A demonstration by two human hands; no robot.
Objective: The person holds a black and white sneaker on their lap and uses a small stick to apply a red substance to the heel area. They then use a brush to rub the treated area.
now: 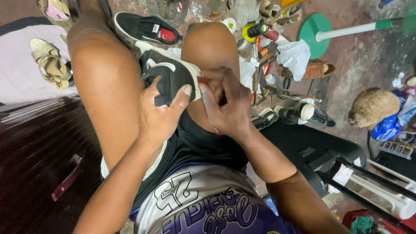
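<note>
While the left hand (158, 113) clamps the black sneaker (170, 74) between the knees, the right hand (225, 104) pinches closed at its heel edge. Judging by this, the sole is being worked; next calls for steady pressure.

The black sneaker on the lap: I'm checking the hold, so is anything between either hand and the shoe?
Nothing visible. The left hand grips the black sneaker directly, thumb over its side. The right hand presses straight against the heel end, fingers curled there. Both touch the shoe bare; what the curled fingers may hold is hidden.
</note>
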